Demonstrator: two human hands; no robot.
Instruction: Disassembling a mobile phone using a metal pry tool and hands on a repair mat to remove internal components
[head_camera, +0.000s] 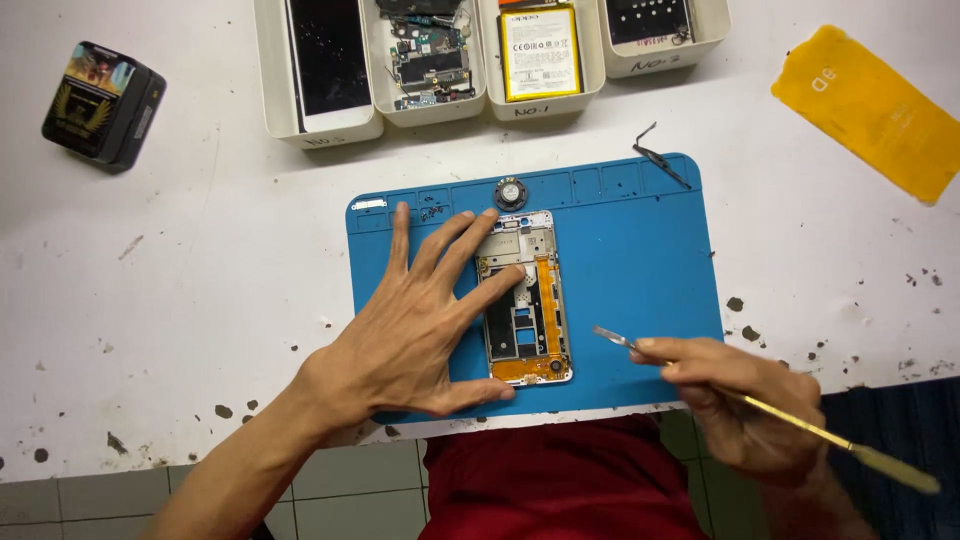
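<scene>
Left hand (415, 335) spread flat, pinning stripped phone frame (525, 298) on blue mat (640, 260); right hand (740, 400) gripping thin metal spudger (780, 412); battery (540, 52), board already in trays at top of frame.

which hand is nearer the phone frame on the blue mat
Left. The left hand lies spread on the phone frame, fingers touching it. The right hand is off to the frame's right at the mat's near edge, holding a thin tool.
</scene>
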